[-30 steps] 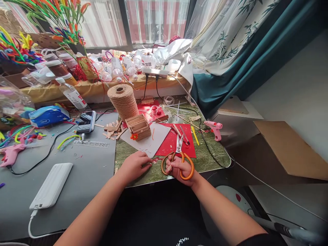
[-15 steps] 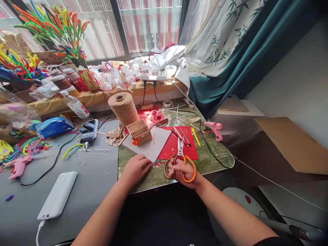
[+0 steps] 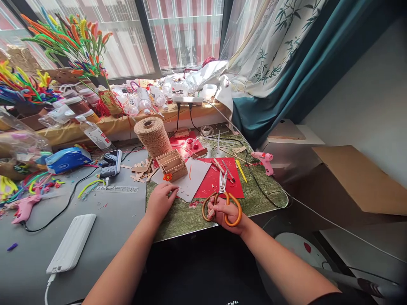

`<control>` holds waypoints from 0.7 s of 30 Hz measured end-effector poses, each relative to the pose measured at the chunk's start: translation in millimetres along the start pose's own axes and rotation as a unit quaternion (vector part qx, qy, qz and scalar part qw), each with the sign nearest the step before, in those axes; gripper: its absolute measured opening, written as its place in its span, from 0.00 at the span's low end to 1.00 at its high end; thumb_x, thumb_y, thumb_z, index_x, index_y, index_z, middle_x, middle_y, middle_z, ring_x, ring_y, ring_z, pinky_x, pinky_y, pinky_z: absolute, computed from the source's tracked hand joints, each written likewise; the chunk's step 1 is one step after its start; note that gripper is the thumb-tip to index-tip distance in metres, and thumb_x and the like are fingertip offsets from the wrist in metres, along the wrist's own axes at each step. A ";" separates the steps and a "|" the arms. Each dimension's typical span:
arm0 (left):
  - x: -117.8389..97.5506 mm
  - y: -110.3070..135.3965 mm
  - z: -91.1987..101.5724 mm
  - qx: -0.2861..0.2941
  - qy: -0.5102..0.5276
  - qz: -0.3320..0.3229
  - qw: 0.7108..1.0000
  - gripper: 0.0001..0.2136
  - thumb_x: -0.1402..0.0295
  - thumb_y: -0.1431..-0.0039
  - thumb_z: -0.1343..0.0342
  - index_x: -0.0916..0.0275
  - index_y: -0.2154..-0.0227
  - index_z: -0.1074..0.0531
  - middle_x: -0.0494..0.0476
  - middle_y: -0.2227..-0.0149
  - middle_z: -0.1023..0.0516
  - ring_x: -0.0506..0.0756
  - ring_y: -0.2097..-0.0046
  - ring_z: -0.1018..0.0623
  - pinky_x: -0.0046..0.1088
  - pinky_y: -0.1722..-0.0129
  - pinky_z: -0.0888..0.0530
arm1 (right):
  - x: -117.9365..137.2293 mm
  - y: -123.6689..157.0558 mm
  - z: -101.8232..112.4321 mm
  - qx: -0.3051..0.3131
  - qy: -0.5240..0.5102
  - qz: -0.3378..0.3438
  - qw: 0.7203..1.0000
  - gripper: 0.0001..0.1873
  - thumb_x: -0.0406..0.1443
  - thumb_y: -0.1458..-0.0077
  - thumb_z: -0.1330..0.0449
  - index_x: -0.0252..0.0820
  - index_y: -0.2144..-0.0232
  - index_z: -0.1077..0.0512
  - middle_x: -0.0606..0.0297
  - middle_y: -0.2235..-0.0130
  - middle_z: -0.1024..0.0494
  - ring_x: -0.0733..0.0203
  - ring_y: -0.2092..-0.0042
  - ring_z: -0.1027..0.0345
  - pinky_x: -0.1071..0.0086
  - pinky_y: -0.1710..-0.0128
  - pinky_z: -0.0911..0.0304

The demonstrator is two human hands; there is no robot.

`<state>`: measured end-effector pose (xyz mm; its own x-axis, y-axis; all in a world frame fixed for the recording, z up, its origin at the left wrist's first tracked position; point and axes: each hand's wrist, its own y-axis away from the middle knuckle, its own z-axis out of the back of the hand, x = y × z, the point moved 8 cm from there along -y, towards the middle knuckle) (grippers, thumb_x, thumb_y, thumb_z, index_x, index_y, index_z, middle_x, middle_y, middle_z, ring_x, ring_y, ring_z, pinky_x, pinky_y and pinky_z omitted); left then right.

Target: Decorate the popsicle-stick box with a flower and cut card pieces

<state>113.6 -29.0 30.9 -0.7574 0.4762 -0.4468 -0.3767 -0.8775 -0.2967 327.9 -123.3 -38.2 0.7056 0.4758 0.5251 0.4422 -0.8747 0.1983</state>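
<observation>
My right hand [image 3: 226, 212] is closed around scissors [image 3: 223, 185] with orange-brown handles, their blades slightly parted and pointing away from me. A small pale wooden piece [image 3: 211, 212] shows at its fingertips. My left hand [image 3: 161, 200] rests at the near edge of a white sheet [image 3: 199, 174], fingers stretched out and holding nothing. Just beyond it sits a small box built of craft sticks [image 3: 177, 168], with an orange flower [image 3: 167, 176] on its near corner. A red sheet [image 3: 208, 191] lies under the scissor blades and carries a pencil [image 3: 229, 171] and small scraps.
Behind the box stands a large twine spool [image 3: 154, 137]. Loose craft sticks [image 3: 143, 170] lie to its left. On the right are a yellow pen [image 3: 241, 170], a pink glue gun [image 3: 264, 161] and a black cable [image 3: 254, 178]. A white power bank [image 3: 71, 243] lies at left.
My left hand has shifted left and slightly forward, closer to the box's near corner. My right hand still holds the scissors in almost the same place. The view has moved slightly.
</observation>
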 end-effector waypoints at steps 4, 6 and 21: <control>-10.2 14.5 1.1 0.005 0.028 0.015 0.999 0.09 0.62 0.31 0.45 0.56 0.61 0.21 0.56 0.61 0.19 0.59 0.55 0.22 0.40 0.51 0.26 | -0.4 -1.3 2.9 0.009 0.005 -0.002 1.000 0.17 0.32 0.48 0.29 0.43 0.60 0.32 0.69 0.64 0.28 0.65 0.67 0.29 0.64 0.58 0.33; -25.0 19.3 -8.0 0.044 0.030 -0.012 0.998 0.08 0.62 0.32 0.45 0.55 0.61 0.21 0.57 0.61 0.20 0.59 0.55 0.23 0.39 0.52 0.26 | -0.5 -1.5 4.5 0.011 0.010 -0.003 1.000 0.17 0.32 0.48 0.29 0.43 0.59 0.32 0.69 0.64 0.28 0.64 0.67 0.28 0.63 0.58 0.34; -74.2 20.3 -36.8 0.157 -0.011 -0.202 0.967 0.12 0.66 0.29 0.49 0.52 0.58 0.19 0.59 0.57 0.20 0.58 0.57 0.25 0.39 0.53 0.28 | -0.1 -0.7 0.6 0.008 0.007 0.002 1.000 0.17 0.32 0.47 0.30 0.43 0.59 0.32 0.69 0.64 0.29 0.66 0.67 0.31 0.65 0.58 0.34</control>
<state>181.8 -80.1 26.9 -0.5245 0.7856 -0.3283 -0.7851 -0.5954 -0.1705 327.8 -122.6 -38.9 0.6991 0.4707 0.5382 0.4485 -0.8749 0.1826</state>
